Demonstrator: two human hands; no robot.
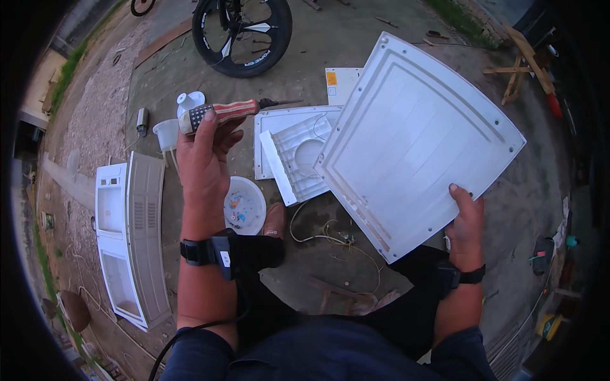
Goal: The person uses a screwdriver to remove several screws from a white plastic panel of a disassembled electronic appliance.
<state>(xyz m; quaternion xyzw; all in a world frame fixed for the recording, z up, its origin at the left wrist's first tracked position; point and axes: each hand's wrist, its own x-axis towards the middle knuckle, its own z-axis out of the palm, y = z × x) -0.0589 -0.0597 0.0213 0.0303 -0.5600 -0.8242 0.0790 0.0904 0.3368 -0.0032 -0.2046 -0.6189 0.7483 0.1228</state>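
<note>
My left hand (206, 155) is raised at left of centre, its fingers wrapped round a screwdriver (236, 110). The thick handle has red and white stripes and a dark starred end; its thin dark shaft points right. My right hand (468, 219) grips the lower right edge of a large white panel (419, 140), thumb on its face and fingers hidden behind. Small screw holes line the panel's border, and it is held tilted in the air, apart from the screwdriver. Brown dirt marks run along its lower left edge.
Beyond the panel, a ribbed white plastic part (298, 159) rests on another white panel (262, 143). A white basin (261, 219) with small bits stands by my shoe (274, 221). A white two-compartment cabinet (146, 235) lies left; wires (311, 239) cross the ground. A bicycle wheel (279, 38) stands ahead.
</note>
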